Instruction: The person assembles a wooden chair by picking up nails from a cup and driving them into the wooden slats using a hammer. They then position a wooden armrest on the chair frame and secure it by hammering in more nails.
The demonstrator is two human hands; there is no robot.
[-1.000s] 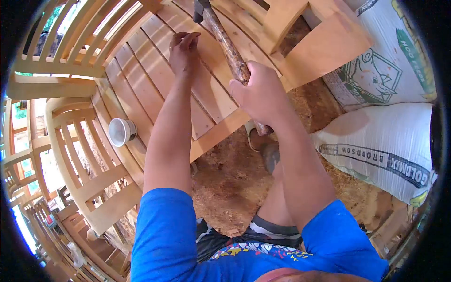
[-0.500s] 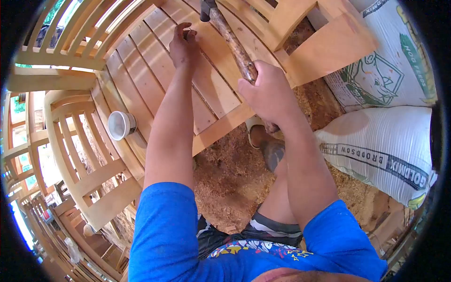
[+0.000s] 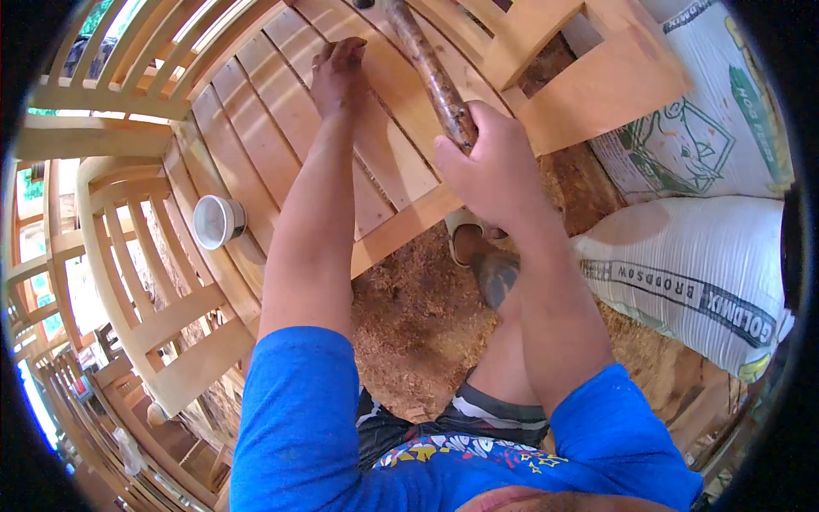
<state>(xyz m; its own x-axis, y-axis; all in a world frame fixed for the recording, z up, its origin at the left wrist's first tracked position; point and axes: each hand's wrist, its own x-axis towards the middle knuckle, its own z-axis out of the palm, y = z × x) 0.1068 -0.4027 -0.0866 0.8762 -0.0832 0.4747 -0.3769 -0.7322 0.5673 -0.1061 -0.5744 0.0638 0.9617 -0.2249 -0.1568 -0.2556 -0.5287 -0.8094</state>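
Note:
My right hand (image 3: 493, 166) is wrapped round the rough wooden handle of a hammer (image 3: 429, 70). The hammer slants up over the slatted wooden seat (image 3: 256, 119), and its dark head is mostly cut off by the top edge of the view. Over the seat's slats, to the left of the hammer, is my left hand (image 3: 339, 77). Its fingers are curled in and pressed together at the tips. Whatever they may hold is too small or hidden to make out.
A white plastic tub (image 3: 218, 222) stands on the seat's left side, by a slatted armrest (image 3: 153, 282). The slatted backrest (image 3: 128, 51) rises behind. To the right are printed white sacks (image 3: 682, 264) and a wide wooden board (image 3: 606, 81). Sawdust (image 3: 418, 333) covers the floor.
The hammer has risen towards the camera, and its head has slid almost out of the top of the view. My left hand has turned slightly, its fingers drawn closer together.

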